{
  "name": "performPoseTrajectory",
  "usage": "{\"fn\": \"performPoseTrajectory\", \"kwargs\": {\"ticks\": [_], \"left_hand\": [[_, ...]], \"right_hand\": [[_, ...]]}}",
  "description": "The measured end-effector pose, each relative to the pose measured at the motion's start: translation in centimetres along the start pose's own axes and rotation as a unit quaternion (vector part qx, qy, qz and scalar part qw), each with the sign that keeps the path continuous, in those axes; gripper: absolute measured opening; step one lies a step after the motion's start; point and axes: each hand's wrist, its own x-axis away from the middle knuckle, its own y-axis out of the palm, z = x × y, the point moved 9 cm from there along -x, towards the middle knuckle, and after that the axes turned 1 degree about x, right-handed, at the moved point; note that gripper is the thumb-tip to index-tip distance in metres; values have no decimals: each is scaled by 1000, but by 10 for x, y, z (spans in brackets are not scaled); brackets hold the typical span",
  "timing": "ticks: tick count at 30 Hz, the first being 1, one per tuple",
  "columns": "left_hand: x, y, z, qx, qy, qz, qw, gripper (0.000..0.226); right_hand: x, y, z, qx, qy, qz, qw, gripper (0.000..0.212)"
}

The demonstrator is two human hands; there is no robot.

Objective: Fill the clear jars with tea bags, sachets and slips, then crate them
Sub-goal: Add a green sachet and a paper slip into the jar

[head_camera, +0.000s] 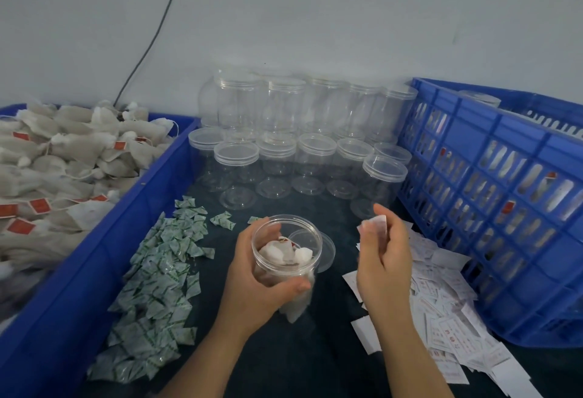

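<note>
My left hand (252,284) grips an open clear jar (285,252) with several tea bags inside, tilted slightly toward me above the dark table. My right hand (383,259) pinches a white paper slip (375,224) just right of the jar's mouth. The jar's clear lid (326,249) lies flat on the table right behind the jar. A blue bin (104,240) on the left holds a heap of tea bags (56,170) with red tags. Green-and-white sachets (157,287) lie piled beside the bin. White slips (441,312) are scattered to the right.
Lidded empty clear jars (284,151) stand stacked in two tiers against the back wall. A blue slotted crate (504,208) on the right holds filled jars. A black cable (151,41) runs down the wall behind the tea bag bin.
</note>
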Motion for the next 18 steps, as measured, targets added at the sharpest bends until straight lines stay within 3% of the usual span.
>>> {"fn": "performPoseTrajectory", "kwargs": {"ticks": [3, 8, 9, 12, 14, 16, 18], "left_hand": [[0, 0, 1, -3, 1, 5, 1000, 87], [-1, -1, -1, 12, 1, 3, 1000, 85], [-1, -1, -3, 19, -2, 2, 1000, 86], [-1, -1, -5, 24, -7, -5, 1000, 86], [-1, 0, -4, 19, -8, -10, 1000, 86], [-1, 0, -3, 16, -4, -13, 1000, 85], [0, 1, -2, 19, -4, -15, 1000, 86]], "right_hand": [[-7, 30, -35, 0, -57, -80, 995, 12], [5, 94, -34, 46, -21, -297, 954, 13], [7, 96, -32, 29, -24, -296, 954, 12], [11, 88, -24, -86, 4, -271, 959, 36], [8, 77, -6, -119, 46, -213, 969, 36], [2, 63, 24, -39, 100, -136, 985, 33], [-2, 61, 52, 194, 135, -159, 959, 58]]}}
